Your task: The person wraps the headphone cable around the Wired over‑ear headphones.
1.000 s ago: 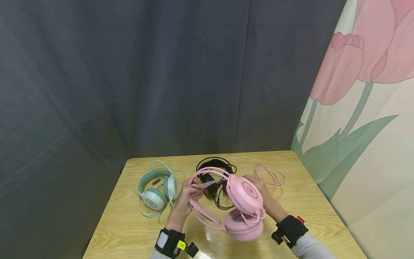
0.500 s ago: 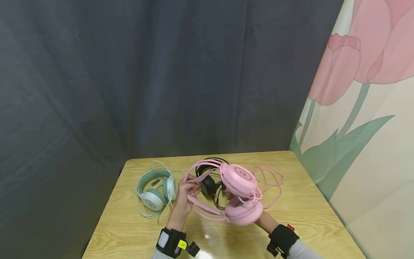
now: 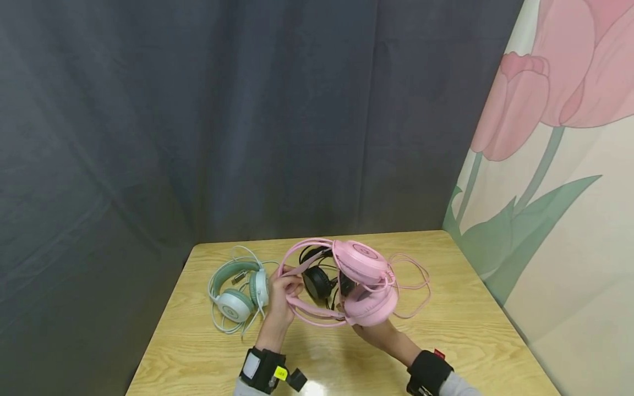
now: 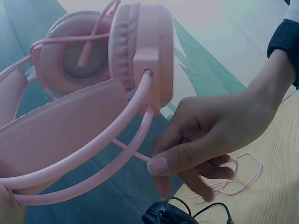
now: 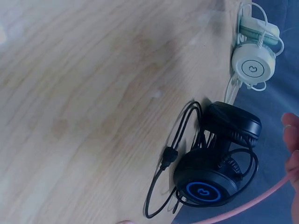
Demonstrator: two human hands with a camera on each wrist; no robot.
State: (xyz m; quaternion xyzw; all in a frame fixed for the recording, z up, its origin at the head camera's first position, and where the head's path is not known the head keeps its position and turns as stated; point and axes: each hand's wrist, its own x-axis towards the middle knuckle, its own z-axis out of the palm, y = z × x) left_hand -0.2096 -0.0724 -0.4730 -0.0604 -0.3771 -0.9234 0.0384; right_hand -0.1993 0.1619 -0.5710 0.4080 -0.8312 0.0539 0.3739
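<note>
Pink headphones (image 3: 360,260) hang in the air over the table, tilted, with their ear cups to the right. My left hand (image 3: 281,298) grips them by the headband. Below the ear cups is my right hand (image 3: 380,335), its fingers partly hidden in the head view. In the left wrist view the right hand (image 4: 210,135) pinches the pink cable (image 4: 135,153) between thumb and fingers. The same cable (image 5: 247,204) runs up to the fingertips in the right wrist view. More of it lies looped on the table at right.
Black headphones (image 3: 318,283) with their cable (image 5: 156,179) lie on the wooden table (image 3: 198,357), behind the pink pair. White and green headphones (image 3: 235,305) lie at left with a coiled cable. A dark curtain (image 3: 297,121) hangs behind, and a tulip-painted wall (image 3: 569,264) is at right.
The pink headphones have moved slightly up and left and turned. My right hand has shifted from behind the upper ear cup, down and left, to below the ear cups.
</note>
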